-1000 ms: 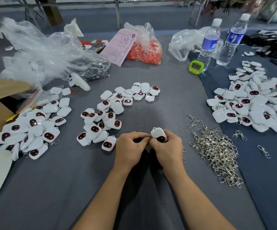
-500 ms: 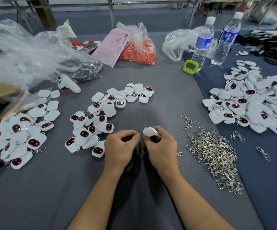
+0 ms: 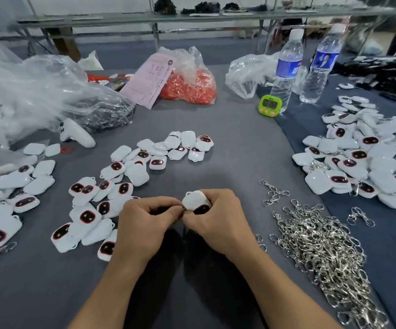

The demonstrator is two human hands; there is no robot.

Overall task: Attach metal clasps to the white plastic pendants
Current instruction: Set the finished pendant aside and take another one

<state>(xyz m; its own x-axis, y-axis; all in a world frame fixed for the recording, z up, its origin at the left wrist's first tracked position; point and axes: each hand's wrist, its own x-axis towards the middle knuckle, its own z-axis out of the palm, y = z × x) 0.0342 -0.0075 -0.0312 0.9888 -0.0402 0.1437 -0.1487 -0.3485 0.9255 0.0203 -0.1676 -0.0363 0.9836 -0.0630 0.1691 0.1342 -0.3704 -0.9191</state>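
My right hand (image 3: 218, 222) grips a white plastic pendant (image 3: 195, 200) with a dark red-rimmed face, held just above the grey table. My left hand (image 3: 144, 224) has its fingers curled and its fingertips pinched against the pendant's lower left edge; what it pinches is hidden between the fingers. A heap of metal clasps (image 3: 318, 248) lies to the right of my right hand. Loose pendants (image 3: 121, 176) are spread left of my hands, and more are piled at the far left (image 3: 4, 200) and at the right (image 3: 368, 157).
At the back stand two water bottles (image 3: 287, 70), a green timer (image 3: 270, 106), a bag of orange parts (image 3: 190, 84) with a pink slip, and clear plastic bags (image 3: 30, 91). A white controller (image 3: 76, 134) lies at the left.
The view has tilted upward, showing more of the room behind. My hands stay together on the pendant, which has turned slightly in my right hand.
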